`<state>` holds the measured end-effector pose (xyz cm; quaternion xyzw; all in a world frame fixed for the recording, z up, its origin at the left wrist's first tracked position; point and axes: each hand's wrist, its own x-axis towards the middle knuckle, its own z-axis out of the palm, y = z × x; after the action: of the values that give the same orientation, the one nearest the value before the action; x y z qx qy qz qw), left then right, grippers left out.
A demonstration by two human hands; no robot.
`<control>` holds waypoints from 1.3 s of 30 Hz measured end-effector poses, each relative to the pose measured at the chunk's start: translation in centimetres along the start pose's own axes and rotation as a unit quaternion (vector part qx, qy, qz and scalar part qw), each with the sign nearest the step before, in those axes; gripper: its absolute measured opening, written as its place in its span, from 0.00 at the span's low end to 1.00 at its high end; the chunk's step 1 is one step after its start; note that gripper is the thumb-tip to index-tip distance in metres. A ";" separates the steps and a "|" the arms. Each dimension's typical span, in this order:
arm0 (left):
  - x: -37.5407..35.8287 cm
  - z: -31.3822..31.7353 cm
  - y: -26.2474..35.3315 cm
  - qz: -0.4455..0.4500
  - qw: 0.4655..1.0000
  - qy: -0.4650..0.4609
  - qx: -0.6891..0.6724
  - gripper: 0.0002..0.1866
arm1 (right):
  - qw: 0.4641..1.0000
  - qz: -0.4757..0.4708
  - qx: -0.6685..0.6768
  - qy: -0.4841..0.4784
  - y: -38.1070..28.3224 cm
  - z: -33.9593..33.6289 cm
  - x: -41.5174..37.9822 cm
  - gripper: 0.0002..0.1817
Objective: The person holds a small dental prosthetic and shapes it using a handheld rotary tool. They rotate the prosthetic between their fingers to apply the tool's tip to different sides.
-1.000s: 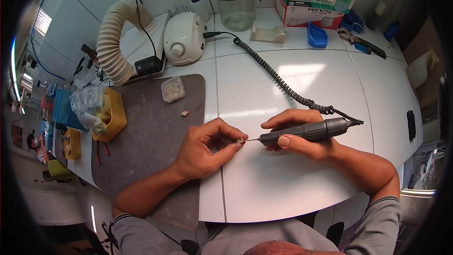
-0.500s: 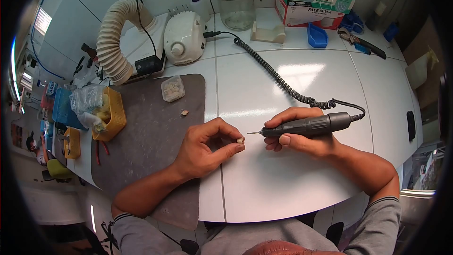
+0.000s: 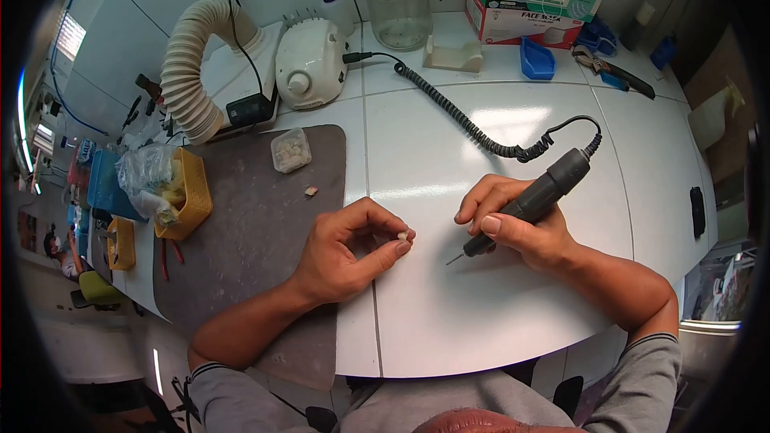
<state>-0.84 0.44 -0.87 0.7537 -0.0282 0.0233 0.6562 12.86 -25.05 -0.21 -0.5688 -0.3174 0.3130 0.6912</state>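
Between thumb and fingertips my left hand [image 3: 349, 252] pinches a small cream-coloured, tooth-like piece [image 3: 403, 236]. My right hand [image 3: 525, 228] is wrapped round a dark rotary handpiece [image 3: 549, 188], held tilted like a pen. Its thin metal bur [image 3: 455, 259] points down and left, apart from the small piece. From the handpiece's rear end a coiled black cord [image 3: 457, 116] runs to the white control unit [image 3: 313, 64]. On the grey mat [image 3: 257, 232] lie a clear box of similar pale pieces [image 3: 290, 150] and one loose piece [image 3: 311, 191].
A ribbed suction hose [image 3: 188, 64] stands at the back left, near a yellow basket [image 3: 186, 200]. Along the back are a glass jar [image 3: 397, 12], face mask boxes [image 3: 525, 20], a blue tray [image 3: 537, 60] and pliers [image 3: 601, 64]. Another person [image 3: 64, 252] is far left.
My right hand has swung the handpiece from nearly level to a steep tilt, taking its bur away from the small piece, down and right. My left hand stays almost still.
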 end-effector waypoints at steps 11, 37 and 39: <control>0.0 -0.1 0.2 -0.014 1.000 -0.006 0.006 0.09 | 0.967 0.028 0.254 0.016 0.1 -0.1 0.6 0.29; 0.1 -0.4 0.2 -0.009 1.000 -0.018 0.002 0.08 | 1.000 -0.008 0.023 -0.012 1.1 -0.2 -0.1 0.22; 0.1 -0.3 0.2 -0.003 1.000 -0.019 -0.002 0.08 | 1.000 -0.018 0.003 -0.018 1.2 -0.3 -0.1 0.21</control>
<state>-0.71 0.75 -0.59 0.7529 -0.0380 0.0071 0.6570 12.96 -25.10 -1.46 -0.5552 -0.3387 0.3118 0.6927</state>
